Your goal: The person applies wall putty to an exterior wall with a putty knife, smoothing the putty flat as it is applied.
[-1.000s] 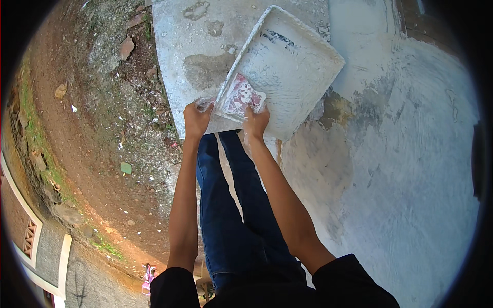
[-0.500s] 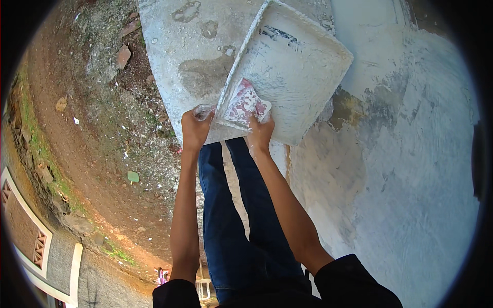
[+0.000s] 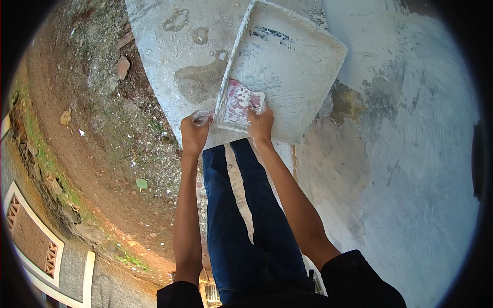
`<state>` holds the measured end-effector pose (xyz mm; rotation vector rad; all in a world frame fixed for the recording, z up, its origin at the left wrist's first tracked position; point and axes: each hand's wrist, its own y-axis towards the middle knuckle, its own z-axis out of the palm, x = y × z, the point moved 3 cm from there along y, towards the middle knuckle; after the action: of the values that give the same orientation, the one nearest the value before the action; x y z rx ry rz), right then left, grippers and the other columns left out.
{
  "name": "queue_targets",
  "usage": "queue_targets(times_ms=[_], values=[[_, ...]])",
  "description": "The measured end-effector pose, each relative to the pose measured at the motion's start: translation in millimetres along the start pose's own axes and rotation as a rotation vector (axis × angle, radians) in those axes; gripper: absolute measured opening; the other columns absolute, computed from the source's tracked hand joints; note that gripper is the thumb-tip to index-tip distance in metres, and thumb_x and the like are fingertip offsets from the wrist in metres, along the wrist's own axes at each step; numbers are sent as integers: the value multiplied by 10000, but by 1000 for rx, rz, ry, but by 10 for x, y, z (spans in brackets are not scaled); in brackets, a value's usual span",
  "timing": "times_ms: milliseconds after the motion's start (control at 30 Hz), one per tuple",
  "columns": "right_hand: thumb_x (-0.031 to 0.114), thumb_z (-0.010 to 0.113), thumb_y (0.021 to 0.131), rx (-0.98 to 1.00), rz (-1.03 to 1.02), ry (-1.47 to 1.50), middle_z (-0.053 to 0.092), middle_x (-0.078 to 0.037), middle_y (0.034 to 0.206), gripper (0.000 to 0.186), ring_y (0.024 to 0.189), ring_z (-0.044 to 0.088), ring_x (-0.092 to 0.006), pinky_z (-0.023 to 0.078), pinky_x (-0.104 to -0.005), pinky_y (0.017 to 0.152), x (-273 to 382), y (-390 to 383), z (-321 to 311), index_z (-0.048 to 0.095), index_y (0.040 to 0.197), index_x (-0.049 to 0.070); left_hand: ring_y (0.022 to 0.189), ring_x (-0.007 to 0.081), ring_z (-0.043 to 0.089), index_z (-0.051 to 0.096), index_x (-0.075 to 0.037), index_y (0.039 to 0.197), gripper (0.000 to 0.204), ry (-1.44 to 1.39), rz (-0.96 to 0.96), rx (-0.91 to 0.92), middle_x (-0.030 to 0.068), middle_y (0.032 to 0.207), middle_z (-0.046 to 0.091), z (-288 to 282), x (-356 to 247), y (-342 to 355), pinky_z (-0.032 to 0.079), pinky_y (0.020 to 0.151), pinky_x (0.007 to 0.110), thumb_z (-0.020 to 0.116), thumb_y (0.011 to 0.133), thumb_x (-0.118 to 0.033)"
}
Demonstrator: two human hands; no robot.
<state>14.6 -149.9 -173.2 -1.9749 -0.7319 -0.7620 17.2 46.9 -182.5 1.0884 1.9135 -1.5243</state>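
Note:
A shallow rectangular tray [image 3: 308,82], coated in white paste, lies tilted in front of me. My left hand [image 3: 195,134] is closed at its near left corner, gripping the rim, with whitened fingertips. Inside that corner is a flat reddish scraper-like piece [image 3: 238,102], smeared with white paste. My right hand [image 3: 261,124] pinches this piece at its right side, thumb on top. Its lower edge rests near the tray's floor; whether it touches is hard to tell. The fingers under the piece are hidden.
A pale concrete slab [image 3: 164,56] with damp patches lies under the tray. On the right spreads a white-smeared surface [image 3: 400,179]. To the left is rough soil with stones [image 3: 122,68] and a small green piece [image 3: 141,183]. My legs in blue jeans [image 3: 231,220] stand below the tray.
The view has shifted slightly, and the tray sits a little further left in it. The reddish piece has turned a little in my right hand. Both hands keep their grip.

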Motion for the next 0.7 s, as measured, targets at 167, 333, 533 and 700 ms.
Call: queue_targets(times_ms=[167, 333, 533, 700], values=[[17, 603, 768, 81, 41, 3, 653, -116, 908, 278, 790, 584, -157, 461, -300, 722, 2, -58, -67, 598, 1024, -91, 721, 93, 582, 660, 74, 954, 166, 9, -17, 39, 89, 825, 687, 12, -36, -30, 474, 665, 264, 639, 806, 2], [15, 614, 768, 57, 13, 167, 657, -100, 825, 226, 701, 584, -163, 463, -313, 662, 14, -27, -28, 612, 982, -56, 733, 95, 582, 654, 80, 961, 168, 55, 8, 22, 93, 840, 688, 2, -24, -10, 476, 678, 267, 632, 813, 5], [16, 612, 784, 12, 95, 364, 653, -79, 846, 220, 733, 571, -143, 456, -300, 675, -213, 37, 57, 620, 996, -42, 680, 144, 625, 662, 68, 926, 180, 25, 35, -14, 160, 800, 693, 7, -13, -2, 483, 651, 302, 670, 783, -40], [15, 608, 784, 91, 47, 232, 643, -70, 843, 215, 716, 553, -130, 448, -293, 654, -51, 36, -49, 622, 989, -49, 694, 150, 639, 662, 68, 941, 192, 33, -18, 19, 161, 809, 695, -15, -73, -23, 489, 658, 303, 668, 788, -48]])
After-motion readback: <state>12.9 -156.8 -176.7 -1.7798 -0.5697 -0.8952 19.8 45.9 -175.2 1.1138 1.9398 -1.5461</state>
